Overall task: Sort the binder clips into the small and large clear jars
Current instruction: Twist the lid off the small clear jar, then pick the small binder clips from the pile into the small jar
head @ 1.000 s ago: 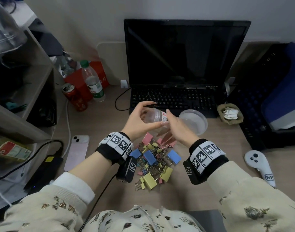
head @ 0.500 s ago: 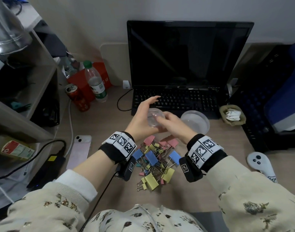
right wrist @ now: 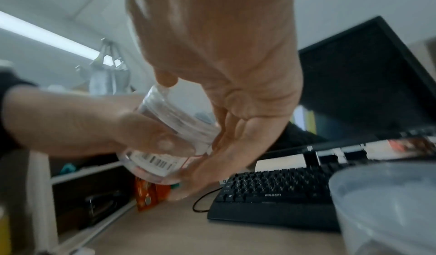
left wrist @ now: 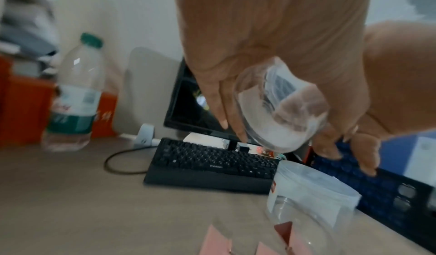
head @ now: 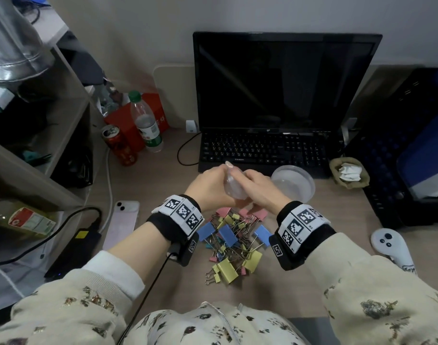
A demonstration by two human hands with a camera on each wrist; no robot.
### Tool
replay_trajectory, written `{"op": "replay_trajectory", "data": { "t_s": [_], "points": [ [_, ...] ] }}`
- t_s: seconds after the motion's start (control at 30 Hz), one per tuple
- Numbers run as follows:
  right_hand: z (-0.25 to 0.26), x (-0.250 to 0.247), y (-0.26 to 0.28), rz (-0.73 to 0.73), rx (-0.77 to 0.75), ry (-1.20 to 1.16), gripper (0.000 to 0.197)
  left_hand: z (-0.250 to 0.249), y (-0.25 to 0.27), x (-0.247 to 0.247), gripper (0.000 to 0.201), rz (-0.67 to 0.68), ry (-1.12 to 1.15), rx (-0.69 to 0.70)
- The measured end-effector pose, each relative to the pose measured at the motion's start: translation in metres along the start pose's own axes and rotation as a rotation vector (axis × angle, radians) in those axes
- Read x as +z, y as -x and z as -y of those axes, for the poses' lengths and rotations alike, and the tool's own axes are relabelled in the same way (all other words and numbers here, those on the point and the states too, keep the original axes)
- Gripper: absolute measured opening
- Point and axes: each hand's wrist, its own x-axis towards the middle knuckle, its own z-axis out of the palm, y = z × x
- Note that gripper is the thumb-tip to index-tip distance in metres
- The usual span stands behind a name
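Both hands raised over clip pile (head: 234, 241); left hand (head: 209, 186) wraps small jar (head: 232, 186) body, right hand (head: 259, 189) curls round its other end, probably to unscrew lid; large jar (head: 293, 183) on desk (head: 150, 185) just right; clips unsorted

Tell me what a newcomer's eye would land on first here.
Both hands, the left hand and right hand, grip a small clear jar above the desk. Just below them lies a colourful heap of binder clips. The large clear jar stands to the right, before the keyboard.
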Motion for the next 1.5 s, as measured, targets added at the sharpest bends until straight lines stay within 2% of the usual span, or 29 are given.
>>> {"op": "replay_trajectory", "data": {
  "t_s": [0.07,0.1,0.2,0.33,0.4,0.47,0.53,0.6,0.67,0.77,0.87,0.93,1.07,1.17,1.27,1.37,1.5],
  "points": [
    [0.001,-0.001,0.0,-0.026,-0.043,0.226,0.096,-0.007,0.0,0.001,0.038,0.049,-0.092,0.054],
    [0.001,-0.003,-0.001,-0.032,-0.066,0.299,0.092,-0.011,0.0,0.0,0.034,0.073,-0.1,0.073],
    [-0.002,-0.005,-0.001,-0.062,-0.154,0.412,0.069,-0.011,0.002,-0.004,0.035,0.139,0.06,0.044],
    [-0.009,-0.006,-0.004,-0.015,-0.233,0.557,0.069,-0.002,0.006,-0.004,0.027,0.226,0.249,0.005],
    [-0.009,-0.01,-0.004,0.037,-0.247,0.536,0.061,0.0,0.004,-0.005,0.036,0.259,0.249,0.009],
    [-0.009,-0.015,-0.005,0.089,-0.243,0.515,0.057,0.007,0.0,-0.006,0.058,0.311,0.277,-0.027],
    [-0.012,-0.021,-0.007,0.131,-0.253,0.477,0.066,0.016,-0.001,-0.003,0.081,0.351,0.327,-0.059],
    [-0.018,-0.027,-0.009,0.124,-0.287,0.416,0.062,0.026,0.0,0.002,0.088,0.309,0.348,-0.099],
    [-0.026,-0.032,-0.009,0.113,-0.3,0.378,0.056,0.032,0.005,0.004,0.08,0.22,0.331,-0.143],
    [-0.042,-0.035,-0.004,0.139,-0.217,0.397,0.069,0.037,0.013,0.007,0.066,0.13,0.341,-0.144],
    [-0.068,-0.032,0.001,0.252,-0.108,0.351,0.073,0.041,0.017,0.011,0.08,0.086,0.391,-0.154],
    [-0.086,-0.031,0.004,0.274,-0.018,0.35,0.075,0.045,0.02,0.014,0.091,0.08,0.385,-0.152],
    [-0.112,-0.036,0.009,0.168,0.154,0.424,0.083,0.053,0.024,0.021,0.102,0.048,0.332,-0.165],
    [-0.125,-0.04,0.013,0.066,0.259,0.409,0.082,0.058,0.027,0.027,0.098,0.051,0.316,-0.17],
    [-0.132,-0.039,0.016,-0.076,0.286,0.355,0.078,0.061,0.028,0.031,0.095,0.073,0.306,-0.169],
    [-0.144,-0.033,0.015,-0.204,0.251,0.3,0.077,0.064,0.029,0.034,0.093,0.096,0.315,-0.184],
    [-0.166,-0.021,0.012,-0.253,0.287,0.302,0.075,0.068,0.031,0.037,0.088,0.174,0.281,-0.223]
  ]
}}
